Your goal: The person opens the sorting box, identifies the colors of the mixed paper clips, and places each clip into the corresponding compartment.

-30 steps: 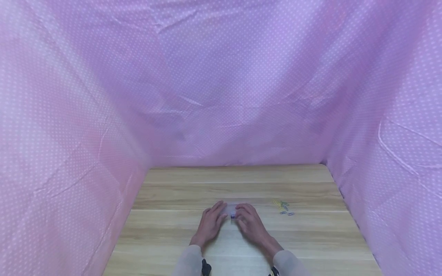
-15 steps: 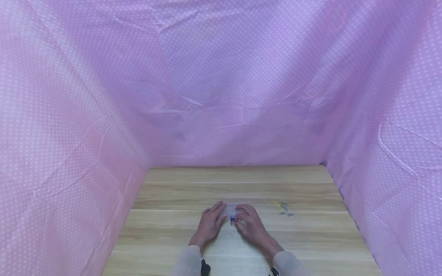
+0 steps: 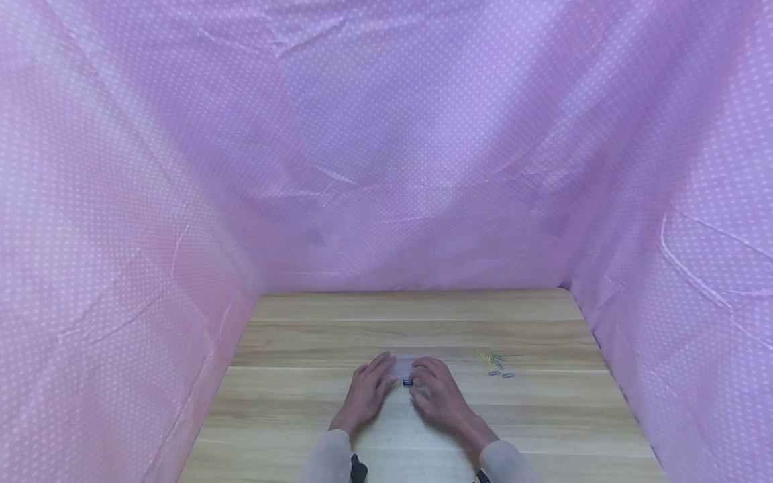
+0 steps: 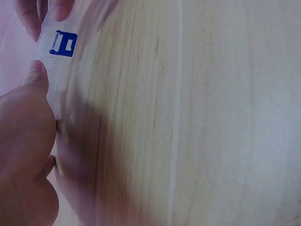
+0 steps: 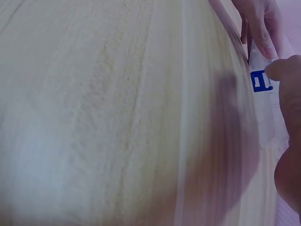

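A clear plastic box (image 5: pixel 266 117) with a blue latch (image 4: pixel 65 44) on its near side lies on the table between my hands. My left hand (image 3: pixel 365 392) holds the left end, its thumb (image 4: pixel 37 77) on the near edge and its fingers over the far side. Around the right part is my right hand (image 3: pixel 439 392), whose thumb (image 5: pixel 282 68) touches the box right beside the latch. Its fingers reach over the top toward the far side. Much of the box is hidden by the hands, and its contents cannot be made out.
Several yellow, green and blue paper clips (image 3: pixel 495 362) lie loose to the right of the box. The wooden table (image 3: pixel 290 335) is enclosed at the back and sides by pink dotted cloth (image 3: pixel 386 201).
The blue latch showed larger and brighter half a second ago; now it looks darker and narrower. My right thumb has shifted slightly beside it. The left hand has stayed almost still.
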{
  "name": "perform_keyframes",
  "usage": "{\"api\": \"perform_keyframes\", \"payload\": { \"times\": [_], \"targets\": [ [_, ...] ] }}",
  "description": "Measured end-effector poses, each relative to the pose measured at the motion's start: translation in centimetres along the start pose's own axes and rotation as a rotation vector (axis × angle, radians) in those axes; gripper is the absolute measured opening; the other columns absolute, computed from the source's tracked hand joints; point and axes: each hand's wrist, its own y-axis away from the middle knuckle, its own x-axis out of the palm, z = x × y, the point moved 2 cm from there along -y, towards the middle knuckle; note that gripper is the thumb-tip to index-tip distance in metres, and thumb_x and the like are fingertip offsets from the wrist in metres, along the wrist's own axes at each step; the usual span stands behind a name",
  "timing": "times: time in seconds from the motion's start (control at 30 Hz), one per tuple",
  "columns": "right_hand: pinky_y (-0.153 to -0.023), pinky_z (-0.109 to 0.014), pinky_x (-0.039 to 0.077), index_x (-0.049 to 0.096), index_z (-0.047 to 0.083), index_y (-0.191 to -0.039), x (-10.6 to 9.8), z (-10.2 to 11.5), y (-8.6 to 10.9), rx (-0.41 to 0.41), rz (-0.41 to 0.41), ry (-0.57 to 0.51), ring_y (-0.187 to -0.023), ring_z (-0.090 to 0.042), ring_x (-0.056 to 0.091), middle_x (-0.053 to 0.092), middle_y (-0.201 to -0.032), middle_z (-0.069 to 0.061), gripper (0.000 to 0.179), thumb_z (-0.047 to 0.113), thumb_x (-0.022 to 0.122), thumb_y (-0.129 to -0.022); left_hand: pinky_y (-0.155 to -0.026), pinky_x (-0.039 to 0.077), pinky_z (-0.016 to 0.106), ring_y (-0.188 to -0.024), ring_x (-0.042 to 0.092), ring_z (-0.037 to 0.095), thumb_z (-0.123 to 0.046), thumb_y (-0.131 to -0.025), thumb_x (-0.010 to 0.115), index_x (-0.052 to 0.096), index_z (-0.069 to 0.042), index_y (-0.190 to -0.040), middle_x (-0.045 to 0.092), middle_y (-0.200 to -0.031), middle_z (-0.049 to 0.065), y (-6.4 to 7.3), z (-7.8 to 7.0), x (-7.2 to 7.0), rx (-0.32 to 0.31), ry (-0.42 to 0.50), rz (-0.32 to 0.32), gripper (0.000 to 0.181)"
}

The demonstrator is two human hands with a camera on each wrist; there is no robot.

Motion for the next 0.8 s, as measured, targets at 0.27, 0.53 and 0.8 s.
{"api": "perform_keyframes", "payload": {
  "times": [0.27,0.53,0.8],
  "targets": [
    [-0.137,-0.061,0.043,0.063,0.008,-0.157,-1.1,-0.6,-0.1,0.275,0.168,0.016,-0.158,-0.037,0.052,0.058,-0.167,-0.016,0.063,0.03,0.082,-0.101,-0.133,0.043,0.07,-0.157,0.058,0.039,-0.036,-0.117,0.06,0.061,-0.015,-0.163,0.056,-0.174,0.012,0.2,0.0,0.1,0.012,-0.007,-0.008,0.051],
    [-0.138,-0.064,0.041,0.058,0.004,-0.162,-1.6,-2.1,0.2,0.349,0.234,-0.053,-0.163,-0.042,0.048,0.05,-0.175,-0.019,0.066,0.034,0.077,-0.106,-0.13,0.043,0.072,-0.155,0.06,0.041,-0.031,-0.116,0.062,0.061,-0.012,-0.161,0.057,-0.172,0.014,0.2,-0.4,-0.1,0.039,-0.003,-0.027,0.049],
    [-0.137,-0.064,0.041,0.064,0.007,-0.157,-1.7,-3.1,0.3,0.363,0.235,-0.084,-0.162,-0.041,0.049,0.052,-0.174,-0.018,0.058,0.031,0.077,-0.106,-0.139,0.034,0.07,-0.162,0.053,0.04,-0.032,-0.117,0.062,0.056,-0.014,-0.166,0.049,-0.179,0.011,0.3,-0.2,-0.1,-0.016,0.032,0.04,0.053]
  ]
}}
